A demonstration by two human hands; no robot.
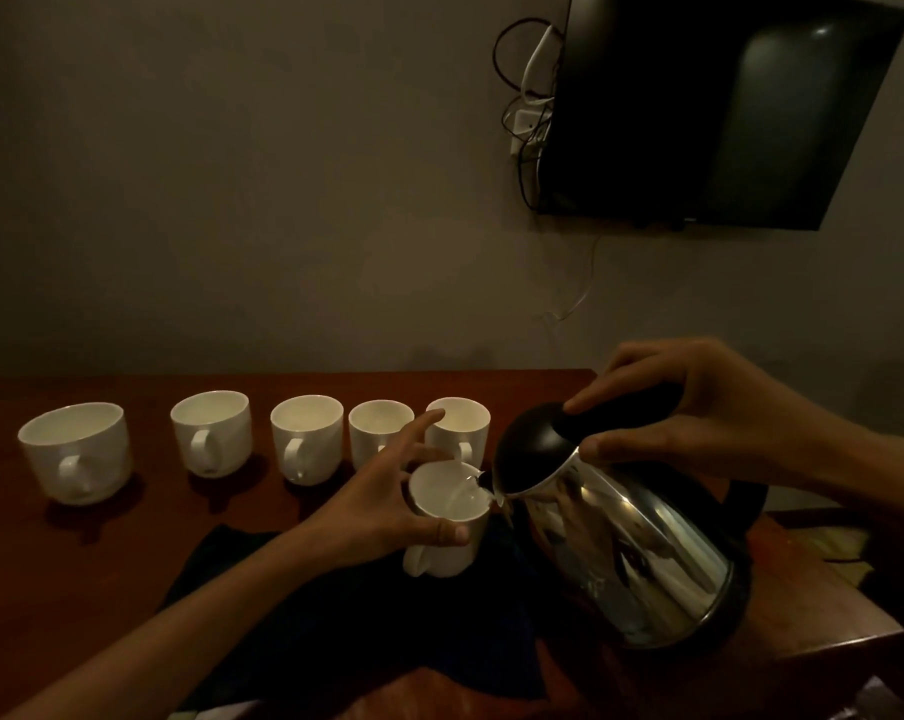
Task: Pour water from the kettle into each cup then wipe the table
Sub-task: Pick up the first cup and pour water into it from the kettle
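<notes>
A steel kettle with a black lid is tilted to the left, its spout over a white cup, and water runs into the cup. My left hand holds this cup around its rim, above a dark cloth. My right hand grips the top of the kettle, fingers curled over the black lid. Several more white cups stand in a row behind, from one at the far left to one at the right, partly hidden by my left fingers.
The wooden table ends at the wall behind the cups and at a front-right corner near the kettle. A dark wall-mounted screen hangs above right, with cables and a socket beside it.
</notes>
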